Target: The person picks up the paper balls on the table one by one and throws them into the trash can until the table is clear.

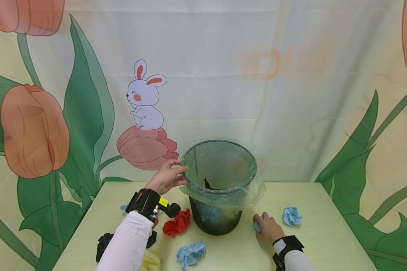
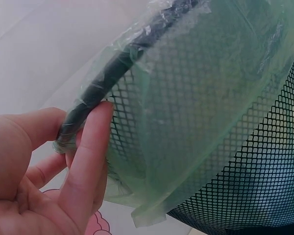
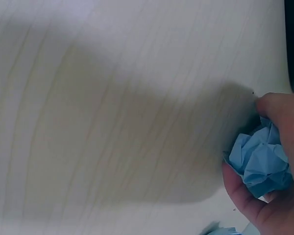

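A black mesh wastebasket [image 1: 220, 222] stands upright on the table, lined with a thin green plastic bag [image 2: 186, 107] folded over its rim. My left hand [image 1: 168, 177] pinches the rim at its left side, thumb on one face and fingers on the other, as the left wrist view shows. Right of the basket, low over the table, my right hand [image 1: 268, 229] grips a crumpled ball of blue paper [image 3: 262, 159] between thumb and fingers. Inside the basket show a dark scrap [image 1: 208, 185] and something bluish behind the mesh.
Another blue paper ball [image 1: 292, 216] lies right of my right hand. In front of the basket are a blue ball [image 1: 190, 254] and a red one [image 1: 177, 223]. Black crumpled paper [image 1: 104, 244] and a yellow piece [image 1: 150, 261] lie near my left forearm. A printed curtain hangs behind.
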The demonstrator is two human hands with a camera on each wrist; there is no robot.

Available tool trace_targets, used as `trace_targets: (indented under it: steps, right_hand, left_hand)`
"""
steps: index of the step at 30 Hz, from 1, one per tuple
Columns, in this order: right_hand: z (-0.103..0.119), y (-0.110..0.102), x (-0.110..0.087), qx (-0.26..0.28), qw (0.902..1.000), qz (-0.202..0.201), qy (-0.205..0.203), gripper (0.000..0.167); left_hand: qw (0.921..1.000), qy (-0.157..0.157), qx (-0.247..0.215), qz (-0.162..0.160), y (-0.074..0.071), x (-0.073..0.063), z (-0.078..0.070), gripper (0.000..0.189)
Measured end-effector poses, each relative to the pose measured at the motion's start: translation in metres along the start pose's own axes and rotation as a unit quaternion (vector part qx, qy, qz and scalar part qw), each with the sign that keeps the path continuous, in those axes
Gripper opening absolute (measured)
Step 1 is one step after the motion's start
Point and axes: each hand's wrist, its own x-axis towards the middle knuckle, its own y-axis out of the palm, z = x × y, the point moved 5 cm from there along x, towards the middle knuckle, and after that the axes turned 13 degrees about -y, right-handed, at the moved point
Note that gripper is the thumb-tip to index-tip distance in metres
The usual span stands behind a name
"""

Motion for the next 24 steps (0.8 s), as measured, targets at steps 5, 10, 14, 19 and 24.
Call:
trace_targets:
  steps: [5,10,14,19,24]
  right_hand:
    - [-0.003,0.003,0.001,-0.006,1.0000,0.003,-0.005,0.034]
    - [-0.006,0.007,0.002,-0.004,0.9998,0.015,-0.015,0.032]
    - [-0.007,0.006,0.003,-0.006,0.9995,0.019,-0.024,0.030]
    - [-0.006,0.000,0.000,-0.012,0.9994,0.011,-0.031,0.029]
    - [-0.005,-0.010,0.001,-0.029,0.9988,-0.003,-0.039,0.028]
  left_hand:
    - [1.0000,0.000,-0.001,-0.004,0.000,0.000,0.000,0.049]
    - [1.0000,-0.002,-0.003,-0.006,0.000,-0.001,-0.001,0.047]
    - [1.0000,-0.004,-0.002,-0.005,0.000,0.000,-0.001,0.048]
    - [1.0000,-0.004,-0.002,-0.002,0.000,0.000,0.000,0.049]
    - [1.0000,-0.001,-0.002,0.003,0.000,0.000,0.000,0.050]
